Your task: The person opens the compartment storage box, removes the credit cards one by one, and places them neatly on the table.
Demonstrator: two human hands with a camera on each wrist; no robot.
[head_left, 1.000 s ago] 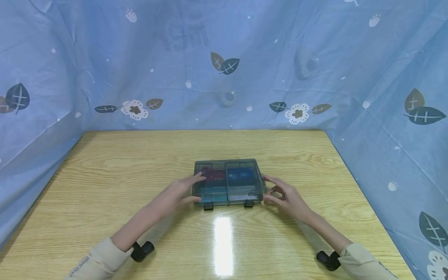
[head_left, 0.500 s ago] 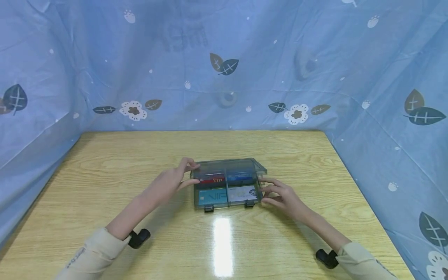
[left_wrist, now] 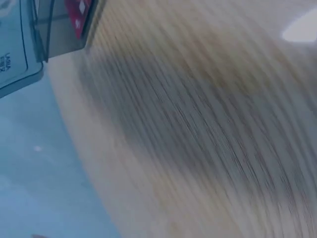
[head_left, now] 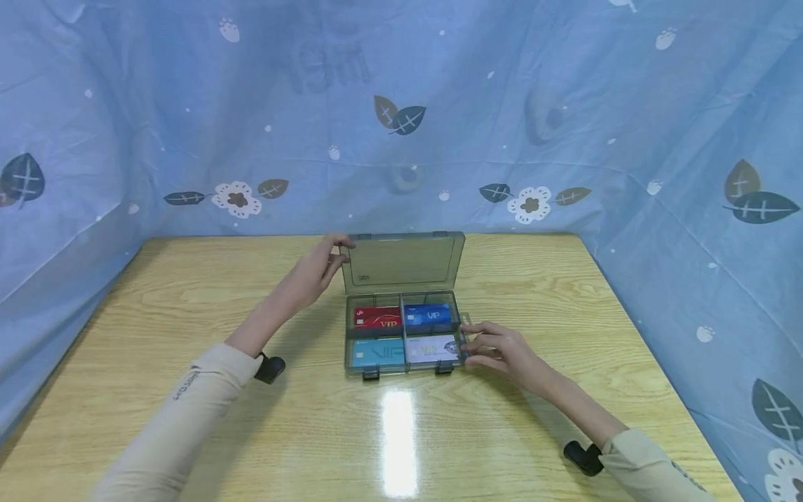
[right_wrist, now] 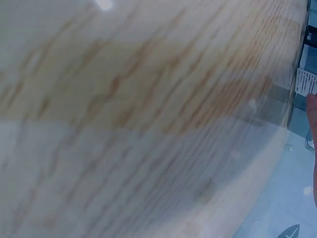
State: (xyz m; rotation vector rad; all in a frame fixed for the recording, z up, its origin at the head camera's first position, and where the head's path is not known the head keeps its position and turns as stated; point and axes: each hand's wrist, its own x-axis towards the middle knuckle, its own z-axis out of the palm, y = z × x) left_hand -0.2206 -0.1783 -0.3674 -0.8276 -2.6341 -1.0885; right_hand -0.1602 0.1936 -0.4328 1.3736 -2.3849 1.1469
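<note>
A smoky clear plastic divided box (head_left: 401,369) lies on the table, its lid (head_left: 404,261) raised and leaning back. Its compartments hold a red VIP card (head_left: 378,317), a blue VIP card (head_left: 429,314), a teal card (head_left: 378,353) and a whitish card (head_left: 433,348). My left hand (head_left: 314,272) pinches the lid's left edge. With its fingertips, my right hand (head_left: 511,355) touches the box's right side, fingers loosely bent. In the left wrist view only a corner of the lid (left_wrist: 12,54) and box shows. A finger (right_wrist: 313,114) appears beside the box in the right wrist view.
The wooden table (head_left: 219,293) has a bright light reflection in front of the box. A blue patterned cloth (head_left: 301,125) hangs behind and along both sides. Two black latches (head_left: 371,374) sit on the box's front edge. Black wrist devices (head_left: 270,369) show at both sleeves.
The lid has swung from closed, up and back, exposing the cards. My left hand has moved away from me along with the lid's edge. My right hand has stayed at the box's right side.
</note>
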